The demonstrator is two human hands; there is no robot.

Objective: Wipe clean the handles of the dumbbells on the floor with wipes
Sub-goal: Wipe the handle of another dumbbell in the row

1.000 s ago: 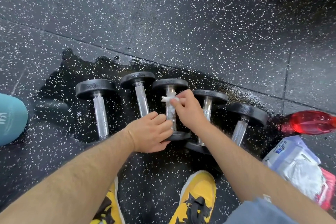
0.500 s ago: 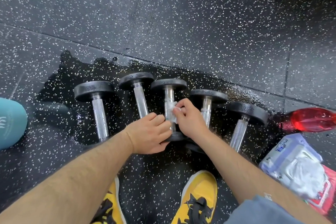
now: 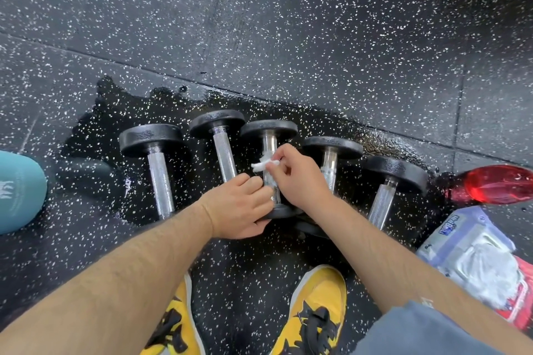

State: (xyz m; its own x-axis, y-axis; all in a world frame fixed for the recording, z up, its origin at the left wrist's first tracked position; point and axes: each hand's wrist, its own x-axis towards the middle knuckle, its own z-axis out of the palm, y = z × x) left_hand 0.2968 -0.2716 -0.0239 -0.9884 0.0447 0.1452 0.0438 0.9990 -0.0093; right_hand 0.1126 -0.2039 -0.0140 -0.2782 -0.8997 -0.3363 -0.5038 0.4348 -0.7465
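Pinching wipe (image 3: 264, 166) on middle dumbbell (image 3: 269, 130) handle: right hand (image 3: 300, 179) | left hand (image 3: 239, 207) grip curled round its near plate, mostly hidden

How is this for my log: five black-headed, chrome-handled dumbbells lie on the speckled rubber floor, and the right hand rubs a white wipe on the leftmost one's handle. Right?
One slip. The head view shows the right hand pinching the crumpled white wipe against the chrome handle of the middle dumbbell, third of five, not the leftmost dumbbell. The rest stands.
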